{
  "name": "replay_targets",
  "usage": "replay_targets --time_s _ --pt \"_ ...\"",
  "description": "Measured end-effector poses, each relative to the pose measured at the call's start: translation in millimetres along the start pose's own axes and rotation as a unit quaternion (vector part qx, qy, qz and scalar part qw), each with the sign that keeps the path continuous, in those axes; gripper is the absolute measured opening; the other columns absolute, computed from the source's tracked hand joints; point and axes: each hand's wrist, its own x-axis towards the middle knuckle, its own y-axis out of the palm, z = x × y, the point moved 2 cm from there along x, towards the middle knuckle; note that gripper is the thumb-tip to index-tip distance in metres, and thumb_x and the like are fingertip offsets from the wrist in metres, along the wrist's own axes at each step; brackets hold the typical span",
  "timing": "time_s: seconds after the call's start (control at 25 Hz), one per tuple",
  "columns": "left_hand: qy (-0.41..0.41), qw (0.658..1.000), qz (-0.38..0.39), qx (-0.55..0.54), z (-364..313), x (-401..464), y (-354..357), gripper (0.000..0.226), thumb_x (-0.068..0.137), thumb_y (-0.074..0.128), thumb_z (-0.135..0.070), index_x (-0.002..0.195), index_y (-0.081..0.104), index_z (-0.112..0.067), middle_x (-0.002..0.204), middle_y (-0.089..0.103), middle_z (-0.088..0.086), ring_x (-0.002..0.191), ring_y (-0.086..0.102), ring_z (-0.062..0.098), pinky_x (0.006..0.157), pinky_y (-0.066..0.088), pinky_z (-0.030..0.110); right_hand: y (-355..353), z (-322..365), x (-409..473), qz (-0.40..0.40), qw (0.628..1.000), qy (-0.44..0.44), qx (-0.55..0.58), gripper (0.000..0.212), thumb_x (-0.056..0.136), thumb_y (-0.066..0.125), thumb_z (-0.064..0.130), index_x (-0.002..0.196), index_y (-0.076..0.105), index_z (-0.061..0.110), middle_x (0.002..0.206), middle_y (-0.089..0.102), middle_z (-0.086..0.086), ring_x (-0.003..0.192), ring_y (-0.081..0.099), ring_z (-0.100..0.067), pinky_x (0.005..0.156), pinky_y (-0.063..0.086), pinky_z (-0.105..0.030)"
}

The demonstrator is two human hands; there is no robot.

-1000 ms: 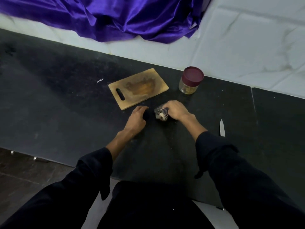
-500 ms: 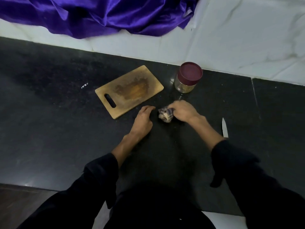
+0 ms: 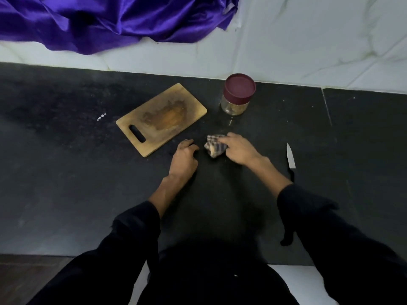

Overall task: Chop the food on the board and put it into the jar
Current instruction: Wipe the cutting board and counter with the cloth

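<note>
1. Landmark: wooden cutting board point(image 3: 161, 118), lying flat on the dark counter point(image 3: 66, 172), handle slot toward the person. A brown stain sits in its middle; no food visible on it.
2. Glass jar point(image 3: 236, 95): upright just right of the board's far corner, maroon lid on. Some pale contents at the bottom, too small to identify.
3. Checked cloth bundle point(image 3: 214, 147): on the counter just off the board's near-right edge, between the two hands. Something pale shows at its open side; cannot tell what it is.
4. Right hand point(image 3: 239, 149): on the bundle's right side, right of the board, fingers laid over the cloth top and gripping it.
5. Left hand point(image 3: 184, 159): resting on the counter just below the board's near-right corner, fingers loosely curled, nothing in it. Close to the bundle, not touching it.
6. Knife point(image 3: 290, 159): flat on the counter well right of the board, past the right hand, tip pointing away from the person. Untouched.
7. Purple satin cloth point(image 3: 110, 18): bunched on the white surface behind the board, well apart from it.
</note>
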Motion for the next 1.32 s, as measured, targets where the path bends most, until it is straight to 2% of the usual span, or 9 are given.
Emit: replay_targets --time_s 0.12,0.24,0.36,0.48,0.68,0.92,1.12,1.24,1.32 --pt "0.0 1.0 0.001 -0.001 0.8 -0.3 0.9 0.051 0.079 0.047 0.012 0.126 0.059 -0.006 0.147 0.04 0.013 0.141 0.028 0.026 0.117 0.021 0.033 5.1 -8.2 -39.3 0.051 0.997 -0.004 0.058 0.039 0.089 0.044 0.002 0.117 0.069 0.015 0.113 0.063 -0.007 0.103 0.058 -0.022 0.09 0.048 -0.037" --pt "0.007 1.0 -0.001 0.016 0.3 -1.0 0.6 0.051 0.078 0.048 0.012 0.124 0.058 -0.005 0.147 0.039 0.014 0.14 0.027 0.028 0.116 0.023 0.036 -37.7 -46.5 -29.0 -0.056 0.991 0.073 0.1 0.017 0.089 0.052 0.01 0.091 0.068 0.012 0.093 0.067 -0.005 0.085 0.061 -0.022 0.07 0.044 -0.03" --pt "0.014 0.999 0.018 0.037 -8.4 -7.3 -0.2 0.05 0.079 0.047 0.013 0.124 0.055 -0.005 0.149 0.035 0.014 0.141 0.024 0.03 0.116 0.023 0.039 -59.4 -86.7 -11.7 -0.127 0.978 0.119 0.111 0.015 0.089 0.048 0.009 0.091 0.063 0.014 0.095 0.065 -0.01 0.093 0.063 -0.03 0.07 0.039 -0.029" --pt "0.01 0.998 0.052 0.033 -10.0 -7.2 -7.4 0.056 0.08 0.043 0.015 0.13 0.052 -0.006 0.153 0.03 0.014 0.143 0.021 0.028 0.118 0.019 0.039 -26.2 -81.8 2.7 -0.088 0.979 0.129 0.132 0.037 0.09 0.045 0.007 0.121 0.062 0.015 0.123 0.062 -0.015 0.112 0.058 -0.032 0.081 0.039 -0.029" --pt "0.016 0.994 0.091 0.059 -4.4 -8.0 -12.0 0.062 0.082 0.042 0.014 0.14 0.046 -0.01 0.156 0.026 0.011 0.146 0.017 0.024 0.119 0.013 0.034 23.4 -37.5 -6.6 -0.029 0.994 0.043 0.093 0.038 0.096 0.044 0.019 0.131 0.057 0.026 0.121 0.053 -0.01 0.113 0.053 -0.03 0.095 0.042 -0.04" --pt "0.037 0.997 0.063 0.028 -10.4 -52.1 -3.5 0.062 0.077 0.041 0.016 0.134 0.052 -0.008 0.15 0.037 0.012 0.141 0.029 0.026 0.116 0.021 0.035 52.8 -39.1 -106.6 0.089 0.99 -0.086 0.06 0.055 0.084 0.045 -0.01 0.127 0.066 0.016 0.11 0.056 -0.012 0.109 0.052 -0.027 0.087 0.033 -0.028" --pt "0.056 0.998 0.039 0.0 -5.4 -100.9 12.8 0.057 0.078 0.042 0.018 0.128 0.057 -0.007 0.147 0.042 0.013 0.14 0.031 0.027 0.118 0.022 0.037 57.0 -64.6 -161.2 0.241 0.97 -0.045 -0.011 0.045 0.076 0.052 -0.002 0.111 0.074 0.015 0.106 0.067 -0.01 0.098 0.06 -0.024 0.086 0.048 -0.032" --pt "0.071 0.997 0.033 -0.002 -8.2 -119.0 23.3 0.053 0.081 0.042 0.015 0.127 0.058 -0.006 0.145 0.044 0.013 0.138 0.033 0.029 0.116 0.025 0.038 19.6 -69.3 -154.6 0.14 0.988 0.014 0.06 0.037 0.063 0.056 0.012 0.094 0.075 0.008 0.092 0.072 -0.012 0.087 0.063 -0.019 0.076 0.048 -0.029" --pt "0.079 0.995 0.055 0.008 -15.8 -123.5 31.3 0.053 0.082 0.043 0.013 0.129 0.056 -0.007 0.146 0.042 0.012 0.137 0.034 0.029 0.115 0.028 0.039 -1.3 -66.0 -144.6 0.047 0.992 0.028 0.116 0.027 0.078 0.058 0.007 0.099 0.076 0.009 0.093 0.07 -0.006 0.094 0.062 -0.02 0.085 0.046 -0.031"
